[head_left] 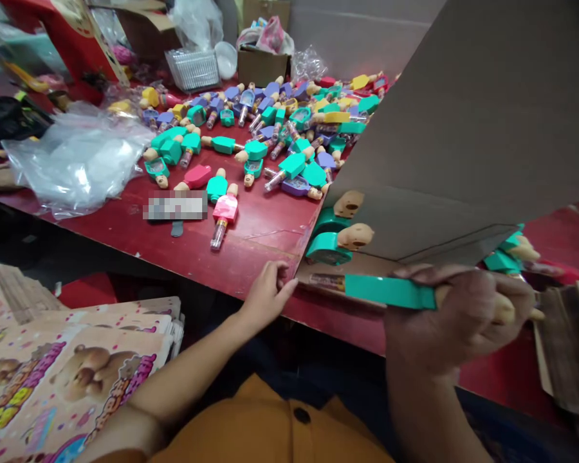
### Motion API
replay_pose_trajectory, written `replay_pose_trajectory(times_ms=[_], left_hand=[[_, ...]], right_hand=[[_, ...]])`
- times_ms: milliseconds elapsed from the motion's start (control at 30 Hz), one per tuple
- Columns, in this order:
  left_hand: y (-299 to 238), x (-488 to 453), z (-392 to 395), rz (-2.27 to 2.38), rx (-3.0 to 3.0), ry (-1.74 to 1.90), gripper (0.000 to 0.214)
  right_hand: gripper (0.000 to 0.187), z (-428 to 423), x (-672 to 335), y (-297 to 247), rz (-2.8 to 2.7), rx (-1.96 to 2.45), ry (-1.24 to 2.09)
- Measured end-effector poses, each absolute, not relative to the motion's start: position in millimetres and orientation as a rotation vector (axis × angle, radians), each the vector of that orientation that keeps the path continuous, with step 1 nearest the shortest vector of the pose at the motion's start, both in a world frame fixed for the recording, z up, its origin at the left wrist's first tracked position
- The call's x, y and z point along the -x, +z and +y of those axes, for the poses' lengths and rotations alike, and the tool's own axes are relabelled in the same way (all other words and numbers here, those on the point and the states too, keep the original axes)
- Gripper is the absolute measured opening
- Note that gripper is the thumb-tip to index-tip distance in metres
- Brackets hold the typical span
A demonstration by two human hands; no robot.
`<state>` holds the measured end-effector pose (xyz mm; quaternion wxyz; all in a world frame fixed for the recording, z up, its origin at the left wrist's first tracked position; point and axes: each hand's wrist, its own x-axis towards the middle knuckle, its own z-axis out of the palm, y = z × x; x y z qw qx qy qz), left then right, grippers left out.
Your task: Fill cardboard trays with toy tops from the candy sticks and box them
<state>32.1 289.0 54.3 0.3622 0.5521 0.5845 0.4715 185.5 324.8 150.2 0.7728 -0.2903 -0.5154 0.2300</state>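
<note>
A red table (265, 222) stretches across the view, with a tall cardboard box (468, 135) at its right. Printed bear sheets (91, 379) are stacked at lower left; clear plastic bags (77, 161) lie on the table's left part. Bear-headed toys in green, purple, yellow and pink spread over the back. The right hand (444, 321) grips a green toy (390, 292) by its head end, its clear tube pointing left at the box's near edge. The left hand (265, 292) is half-curled, thumb apart, beside the box's corner; whether it pinches the edge cannot be told.
</note>
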Motion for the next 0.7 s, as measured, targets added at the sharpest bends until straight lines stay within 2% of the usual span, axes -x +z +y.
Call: replay_pose_trajectory(times_ms=[200,433,600,700], left_hand=[[44,-34,315,1.448,-1.472,1.216,0.012],[41,-36,310,1.465,-1.485,1.179,0.009],[44,-36,312,1.499,-1.542,1.176,0.006],[51,-29,303,1.576,-1.557,1.207,0.005]], right_hand=[[0.014,331,-172,149,-1.469,0.743,0.054],[0.016,345,-158,152,-1.778,0.837,-0.188],[0.016,351,-152,134,-1.875,0.796,-0.064],[0.032,350,-176,130,-1.844,0.682,0.010]])
